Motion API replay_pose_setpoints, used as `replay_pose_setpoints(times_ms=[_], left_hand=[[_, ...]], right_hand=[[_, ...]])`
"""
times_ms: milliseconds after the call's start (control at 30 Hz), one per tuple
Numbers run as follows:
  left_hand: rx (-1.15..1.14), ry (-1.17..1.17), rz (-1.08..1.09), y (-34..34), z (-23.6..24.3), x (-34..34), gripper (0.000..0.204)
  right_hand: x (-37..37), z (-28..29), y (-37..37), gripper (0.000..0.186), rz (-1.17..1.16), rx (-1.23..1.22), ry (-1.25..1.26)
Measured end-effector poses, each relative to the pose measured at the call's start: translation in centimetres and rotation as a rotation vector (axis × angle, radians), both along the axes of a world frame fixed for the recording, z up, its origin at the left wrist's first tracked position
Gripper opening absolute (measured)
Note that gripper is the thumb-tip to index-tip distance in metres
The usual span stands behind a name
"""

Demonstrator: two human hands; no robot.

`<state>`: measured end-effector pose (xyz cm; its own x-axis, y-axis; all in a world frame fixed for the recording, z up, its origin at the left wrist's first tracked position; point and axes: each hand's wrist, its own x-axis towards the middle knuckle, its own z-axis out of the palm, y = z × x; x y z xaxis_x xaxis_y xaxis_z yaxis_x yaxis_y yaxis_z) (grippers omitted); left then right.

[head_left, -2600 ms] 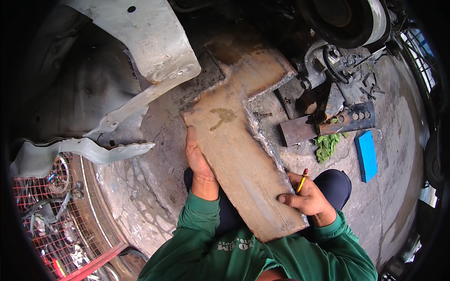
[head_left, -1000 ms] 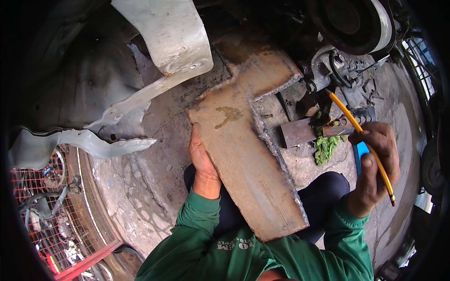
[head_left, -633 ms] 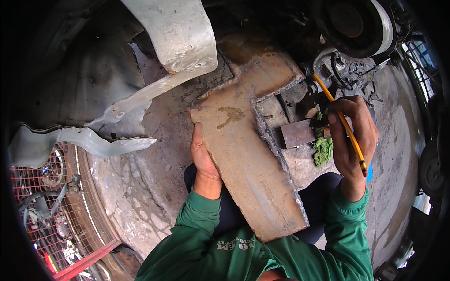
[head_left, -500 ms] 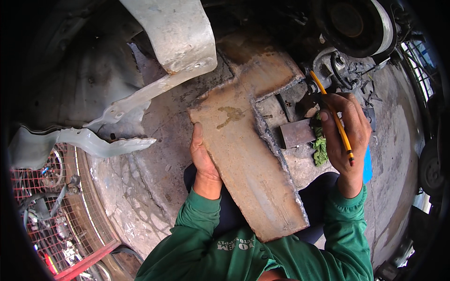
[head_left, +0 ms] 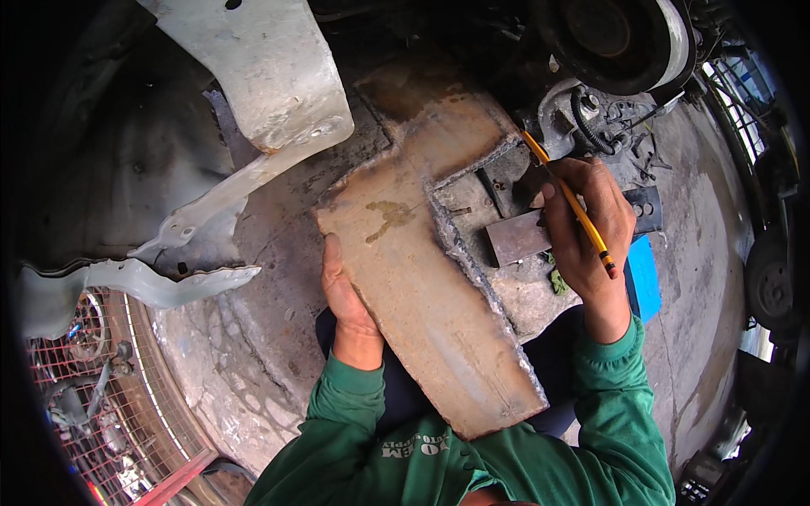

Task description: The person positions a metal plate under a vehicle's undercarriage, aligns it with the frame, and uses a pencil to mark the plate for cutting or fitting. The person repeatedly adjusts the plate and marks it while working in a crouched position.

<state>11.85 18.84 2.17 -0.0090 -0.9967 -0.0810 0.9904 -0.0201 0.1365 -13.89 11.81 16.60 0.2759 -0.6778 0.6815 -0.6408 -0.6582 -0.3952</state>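
Note:
A rusty, rough-cut steel plate [head_left: 413, 287] with a stepped outline lies slanting across my lap, its far end reaching away over the floor. My left hand [head_left: 348, 299] grips its left edge, thumb on top and the fingers hidden beneath. In my right hand [head_left: 591, 228] is a yellow pencil [head_left: 576, 207], pinched between thumb and fingers. Its far tip is close to the plate's upper right corner; whether it touches I cannot tell. A dark damp stain marks the plate's upper middle.
Pale bent sheet-metal panels [head_left: 278, 84] jut in from the upper left. A flat metal block [head_left: 516, 239], a green rag [head_left: 558, 281] and a blue piece [head_left: 644, 274] lie by my right hand. A dark round wheel-like part [head_left: 603, 34] hangs upper right; a red wire-mesh cage [head_left: 110, 405] stands lower left.
My right hand has moved left with the pencil, bringing its tip near the plate's corner. The whole scene has shifted slightly left in view. My left hand keeps its hold.

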Motion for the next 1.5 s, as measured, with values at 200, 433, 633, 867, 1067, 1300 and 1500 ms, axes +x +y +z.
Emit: replay_pose_setpoints(times_ms=[200,433,633,867,1067,1300,1500], left_hand=[[-0.005,0.001,0.008,0.0,0.0,0.1,0.063],[-0.029,0.04,0.005,0.0,0.2,-0.1,0.062],[-0.012,0.021,0.016,0.0,0.3,-0.2,0.061],[0.03,0.004,0.032,0.0,0.0,-0.1,0.063],[0.035,-0.023,0.009,-0.1,0.4,-0.4,0.065],[-0.005,0.002,-0.01,-0.2,1.0,-0.5,0.065],[0.025,-0.066,0.02,-0.1,0.8,-0.3,0.066]], right_hand=[[0.1,-0.4,-0.5,0.017,-0.006,0.031,-0.042],[-0.4,-0.8,-0.7,0.014,-0.012,0.011,-0.075],[-0.6,-1.3,-0.8,0.017,0.009,-0.042,-0.085],[-0.4,-0.9,2.9,0.023,0.351,0.143,0.059],[1.0,-2.6,6.2,0.029,0.367,0.483,-0.006],[1.8,-4.0,6.8,0.026,0.303,0.496,-0.134],[1.8,-4.0,6.8,0.026,0.319,0.465,-0.125]])
